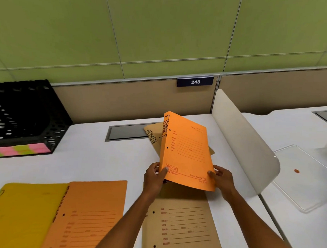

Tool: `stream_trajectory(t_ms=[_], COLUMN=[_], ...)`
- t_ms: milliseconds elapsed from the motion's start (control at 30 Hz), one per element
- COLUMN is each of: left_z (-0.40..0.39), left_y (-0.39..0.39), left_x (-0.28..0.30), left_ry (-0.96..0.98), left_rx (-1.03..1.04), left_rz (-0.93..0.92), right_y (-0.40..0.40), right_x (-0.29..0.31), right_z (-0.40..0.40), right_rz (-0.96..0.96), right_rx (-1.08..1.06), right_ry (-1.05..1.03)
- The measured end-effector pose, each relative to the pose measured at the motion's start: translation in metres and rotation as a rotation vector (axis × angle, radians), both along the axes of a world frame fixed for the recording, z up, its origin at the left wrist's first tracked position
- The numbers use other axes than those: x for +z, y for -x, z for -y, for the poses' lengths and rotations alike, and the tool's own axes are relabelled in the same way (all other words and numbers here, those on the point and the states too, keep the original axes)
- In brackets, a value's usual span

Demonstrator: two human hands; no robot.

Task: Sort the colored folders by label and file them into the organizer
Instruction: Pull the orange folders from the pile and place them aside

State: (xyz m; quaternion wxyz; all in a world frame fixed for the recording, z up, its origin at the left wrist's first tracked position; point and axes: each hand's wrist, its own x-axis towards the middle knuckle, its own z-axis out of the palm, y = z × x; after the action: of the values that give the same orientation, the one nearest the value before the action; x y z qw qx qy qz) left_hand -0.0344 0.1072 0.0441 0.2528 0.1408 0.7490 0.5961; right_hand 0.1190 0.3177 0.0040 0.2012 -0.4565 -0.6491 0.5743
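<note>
Above the white desk [94, 158], the left hand [154, 176] and right hand [223, 178] pinch the orange FINANCE folder [185, 152] by its bottom corners, so sorting is on; next it probably joins the orange folder [92, 214] lying at the left.

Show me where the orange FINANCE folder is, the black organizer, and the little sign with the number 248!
orange FINANCE folder [187, 152]: head view, middle of its front cover.
black organizer [24, 111]: head view, its perforated side wall.
248 sign [195, 81]: head view, on the white digits.
</note>
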Motion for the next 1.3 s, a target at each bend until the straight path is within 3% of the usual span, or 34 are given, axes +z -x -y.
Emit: stream_trajectory(t_ms=[633,1033,1300], left_z=[0.273,0.402,0.440], left_y=[-0.015,-0.010,-0.004], left_x=[-0.013,-0.044,-0.058], left_ry=[0.048,0.219,0.333], left_rx=[0.061,0.169,0.175], left_rz=[-0.149,-0.160,-0.167], right_y=[-0.023,0.004,0.013], right_x=[0.009,-0.005,-0.009], right_z=[0.271,0.384,0.423], right_rz=[-0.010,0.144,0.279], right_rx=[-0.029,0.143,0.230], right_ry=[-0.005,-0.083,-0.152])
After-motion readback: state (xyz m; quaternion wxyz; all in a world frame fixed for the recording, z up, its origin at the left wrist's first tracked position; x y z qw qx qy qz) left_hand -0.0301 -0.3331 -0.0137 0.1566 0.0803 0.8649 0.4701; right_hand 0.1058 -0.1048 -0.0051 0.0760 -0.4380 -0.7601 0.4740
